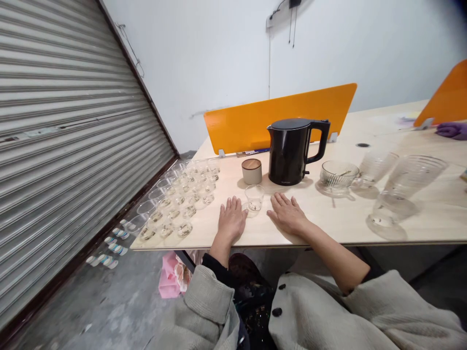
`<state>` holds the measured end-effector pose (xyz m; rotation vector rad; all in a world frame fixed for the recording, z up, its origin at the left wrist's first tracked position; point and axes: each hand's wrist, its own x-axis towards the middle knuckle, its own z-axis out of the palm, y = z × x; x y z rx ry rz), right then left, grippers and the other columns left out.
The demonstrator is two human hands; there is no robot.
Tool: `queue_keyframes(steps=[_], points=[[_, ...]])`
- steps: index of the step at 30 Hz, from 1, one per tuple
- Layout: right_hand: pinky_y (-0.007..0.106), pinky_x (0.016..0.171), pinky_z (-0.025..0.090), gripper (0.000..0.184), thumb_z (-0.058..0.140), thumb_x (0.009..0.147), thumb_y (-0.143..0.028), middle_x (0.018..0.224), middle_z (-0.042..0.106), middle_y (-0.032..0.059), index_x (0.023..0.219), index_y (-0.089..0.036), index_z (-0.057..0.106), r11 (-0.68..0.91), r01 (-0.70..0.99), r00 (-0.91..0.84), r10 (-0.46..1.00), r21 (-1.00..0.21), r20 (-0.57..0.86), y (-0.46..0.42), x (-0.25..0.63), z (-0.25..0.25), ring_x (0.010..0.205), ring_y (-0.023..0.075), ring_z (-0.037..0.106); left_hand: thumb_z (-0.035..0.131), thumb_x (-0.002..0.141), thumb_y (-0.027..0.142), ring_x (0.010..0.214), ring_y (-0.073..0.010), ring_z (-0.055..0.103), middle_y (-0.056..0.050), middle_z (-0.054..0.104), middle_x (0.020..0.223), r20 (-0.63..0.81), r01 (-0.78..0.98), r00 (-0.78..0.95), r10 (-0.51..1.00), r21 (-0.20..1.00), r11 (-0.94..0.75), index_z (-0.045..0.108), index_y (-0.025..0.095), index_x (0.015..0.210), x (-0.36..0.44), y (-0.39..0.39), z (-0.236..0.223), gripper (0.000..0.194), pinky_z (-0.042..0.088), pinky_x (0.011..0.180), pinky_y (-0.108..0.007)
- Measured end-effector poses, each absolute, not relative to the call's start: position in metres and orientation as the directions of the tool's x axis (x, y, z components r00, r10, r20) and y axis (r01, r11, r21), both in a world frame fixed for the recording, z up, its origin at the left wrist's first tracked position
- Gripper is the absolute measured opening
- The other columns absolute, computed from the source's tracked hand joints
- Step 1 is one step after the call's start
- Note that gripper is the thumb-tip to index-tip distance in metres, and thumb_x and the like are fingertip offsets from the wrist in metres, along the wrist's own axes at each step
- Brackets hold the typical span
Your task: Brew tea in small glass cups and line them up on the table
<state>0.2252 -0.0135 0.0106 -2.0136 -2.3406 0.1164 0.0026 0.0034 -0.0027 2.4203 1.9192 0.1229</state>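
Note:
Both palms lie on the pale wooden table (328, 226). My left hand (232, 219) rests flat, fingers stretched out, just left of a clear plastic cup (254, 198) that stands upright with a little dark matter in its bottom. On the cup's other side, my right hand (287, 214) also lies flat and holds nothing. Behind the cup stand a grey canister with a wooden lid (251, 172) and a black electric kettle (288, 153). To the left, many similar clear cups (185, 228) fill the table's end, with dark bits in their bottoms.
Right of the kettle are a ribbed glass bowl (339, 176) with something thin inside and leaning stacks of clear cups (408, 189). An orange divider (237, 127) stands behind. Small white bottles (117, 248) and a pink bag (171, 276) are on the floor. A purple cloth (452, 130) lies far right.

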Motion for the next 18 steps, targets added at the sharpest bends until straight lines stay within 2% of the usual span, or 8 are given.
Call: queue_keyframes(steps=[18], points=[[0.058,0.127,0.012,0.074,0.027,0.102,-0.048,0.172,0.019,0.017,0.163,-0.006,0.029,0.15,0.985,-0.151,0.989,-0.089,-0.002,-0.0147,0.2246,0.0115,0.16,0.0312,0.015,0.016,0.107,0.047,0.161,-0.0308,0.011,-0.011,0.016,0.174,0.04,0.967,0.225,0.974,0.113,-0.228,0.024,0.011,0.164,0.0036,0.0024,-0.0012,0.068,0.014,0.13,-0.055]])
